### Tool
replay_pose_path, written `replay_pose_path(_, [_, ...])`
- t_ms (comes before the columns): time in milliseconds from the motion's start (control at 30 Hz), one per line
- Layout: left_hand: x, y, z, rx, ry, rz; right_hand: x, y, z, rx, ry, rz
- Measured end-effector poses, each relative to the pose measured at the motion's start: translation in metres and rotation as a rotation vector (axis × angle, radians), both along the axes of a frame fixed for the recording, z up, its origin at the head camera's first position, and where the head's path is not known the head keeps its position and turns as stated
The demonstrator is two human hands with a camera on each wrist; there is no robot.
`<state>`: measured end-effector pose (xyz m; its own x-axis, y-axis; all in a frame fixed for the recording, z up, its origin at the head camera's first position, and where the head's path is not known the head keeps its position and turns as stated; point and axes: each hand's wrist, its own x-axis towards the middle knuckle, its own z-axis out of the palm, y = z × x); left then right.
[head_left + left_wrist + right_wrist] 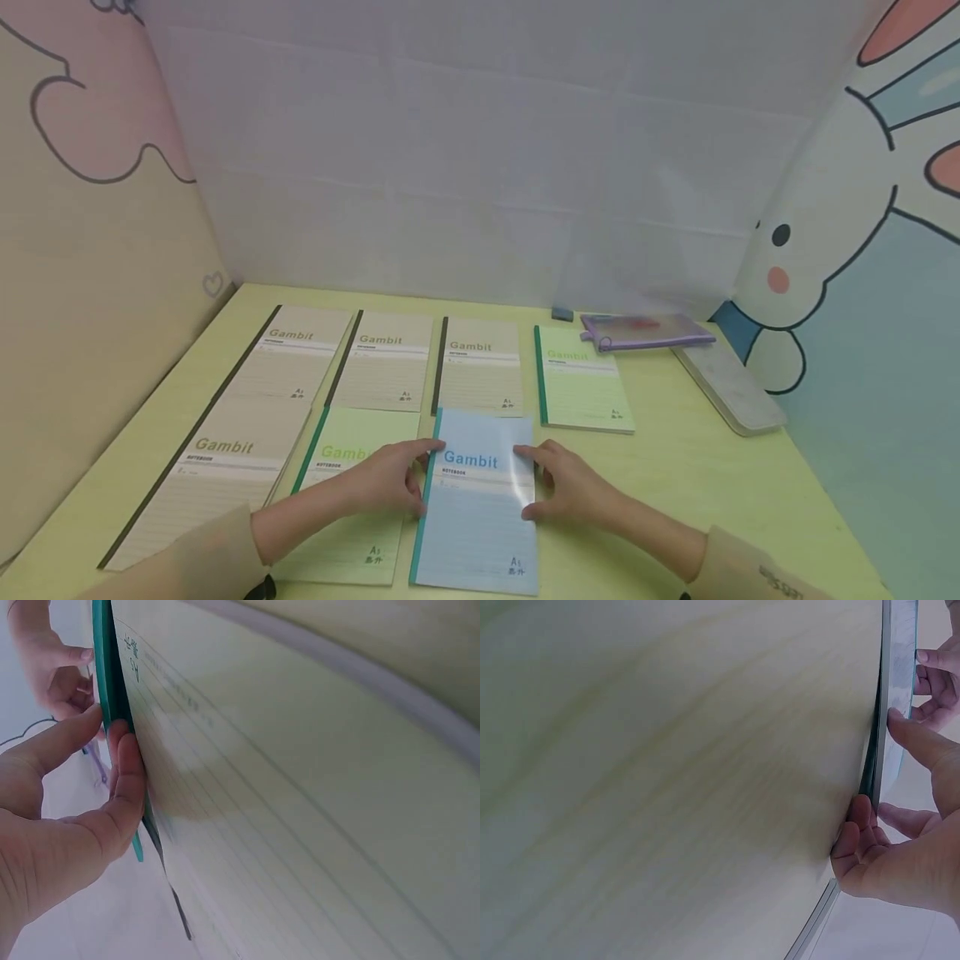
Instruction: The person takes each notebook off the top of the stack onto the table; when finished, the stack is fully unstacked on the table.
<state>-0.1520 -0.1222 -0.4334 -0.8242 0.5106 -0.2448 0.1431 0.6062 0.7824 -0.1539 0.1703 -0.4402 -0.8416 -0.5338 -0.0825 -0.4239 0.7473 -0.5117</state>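
A blue Gambit notebook [476, 533] with a teal spine lies between the two hands at the table's front. My left hand [393, 479] grips its spine side, thumb on the edge and fingers curled at it. On the opposite long edge my right hand [566, 483] pinches the cover between thumb and fingers. In the right wrist view a dark gap shows beneath the edge of the blue notebook [898, 682], so that side is slightly off the table. Under my left forearm lies a green notebook [345, 542], partly hidden by the arm.
Brown-toned notebooks [225, 483] lie at the left, with several more in the back row [480, 375]. Another green notebook [585, 387] is at the back right, near a purple-edged pouch [652, 329], a grey case [731, 387] and a small dark block [562, 314]. Walls enclose the table [697, 467].
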Motion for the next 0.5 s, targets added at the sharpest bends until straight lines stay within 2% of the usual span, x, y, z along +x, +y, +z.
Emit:
replay_pose_path(233, [0.006, 0.005, 0.008, -0.088, 0.037, -0.031, 0.001, 0.000, 0.001, 0.040, -0.003, 0.030])
replay_pose_path(500, [0.010, 0.019, 0.013, -0.289, 0.143, -0.002, 0.001, 0.000, 0.005, 0.065, -0.007, 0.054])
